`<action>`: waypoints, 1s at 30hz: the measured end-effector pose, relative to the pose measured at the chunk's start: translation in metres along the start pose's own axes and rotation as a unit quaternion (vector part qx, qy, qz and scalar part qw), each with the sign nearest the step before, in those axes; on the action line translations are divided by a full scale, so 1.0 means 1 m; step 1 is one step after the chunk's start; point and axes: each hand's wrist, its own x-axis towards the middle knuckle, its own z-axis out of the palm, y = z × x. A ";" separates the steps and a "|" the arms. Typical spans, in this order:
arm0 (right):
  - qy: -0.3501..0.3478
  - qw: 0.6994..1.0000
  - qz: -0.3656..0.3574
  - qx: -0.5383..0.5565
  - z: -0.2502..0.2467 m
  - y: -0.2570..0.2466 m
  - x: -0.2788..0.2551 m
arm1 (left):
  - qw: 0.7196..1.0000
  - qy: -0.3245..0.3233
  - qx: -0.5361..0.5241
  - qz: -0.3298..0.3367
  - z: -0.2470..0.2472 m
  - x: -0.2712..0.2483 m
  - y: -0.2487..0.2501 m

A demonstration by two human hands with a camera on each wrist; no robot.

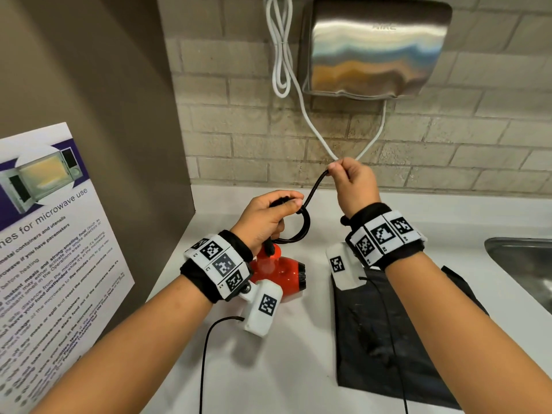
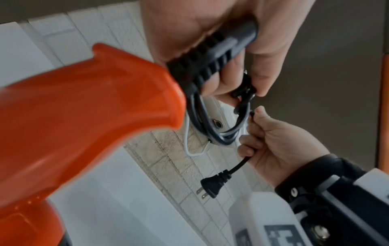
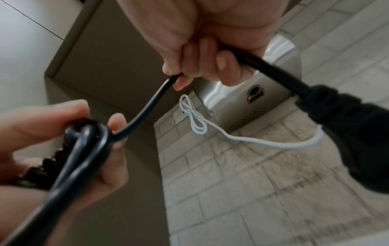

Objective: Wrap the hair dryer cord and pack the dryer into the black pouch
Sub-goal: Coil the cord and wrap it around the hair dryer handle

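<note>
The red hair dryer (image 1: pixel 276 271) hangs below my left hand (image 1: pixel 265 216), above the white counter (image 1: pixel 298 354). That hand grips the coiled black cord (image 1: pixel 301 225) together with the ribbed strain relief (image 2: pixel 210 55) at the dryer's handle end. My right hand (image 1: pixel 349 180) is raised and grips the cord's free end (image 3: pixel 147 106), pulling it taut away from the coil. The plug (image 2: pixel 212 184) dangles below the right hand in the left wrist view. The black pouch (image 1: pixel 397 339) lies flat on the counter under my right forearm.
A steel hand dryer (image 1: pixel 373 46) with a white cable (image 1: pixel 283 70) hangs on the tiled wall behind. A steel sink (image 1: pixel 522 270) is at the right. A microwave-use poster (image 1: pixel 50 234) leans on the brown panel at the left.
</note>
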 end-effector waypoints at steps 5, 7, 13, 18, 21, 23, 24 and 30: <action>0.018 0.998 -0.053 -0.007 -0.005 -0.017 0.003 | 1.000 -0.014 0.011 0.016 -0.004 0.000 0.008; 0.018 0.998 -0.061 -0.015 -0.004 -0.020 0.004 | 0.999 -0.017 0.026 0.029 -0.005 0.000 0.008; 0.005 0.995 -0.095 -0.030 -0.002 -0.027 0.002 | 0.996 -0.041 0.071 0.026 -0.006 0.000 0.006; -0.002 0.993 -0.116 -0.025 -0.002 -0.028 0.001 | 0.994 -0.065 0.089 0.005 -0.009 0.000 0.006; 0.001 0.991 -0.134 -0.005 -0.003 -0.026 0.001 | 0.996 -0.031 0.074 0.025 -0.007 0.001 0.005; -0.009 0.988 -0.151 0.014 -0.004 -0.020 -0.001 | 0.998 0.016 0.044 0.032 -0.009 0.002 0.005; -0.026 0.987 -0.154 0.024 -0.005 -0.016 -0.002 | 0.998 0.041 0.024 0.032 -0.010 0.003 0.005; -0.197 0.977 -0.074 -0.040 0.002 0.025 -0.020 | 0.993 0.106 -0.046 0.017 -0.012 0.007 0.005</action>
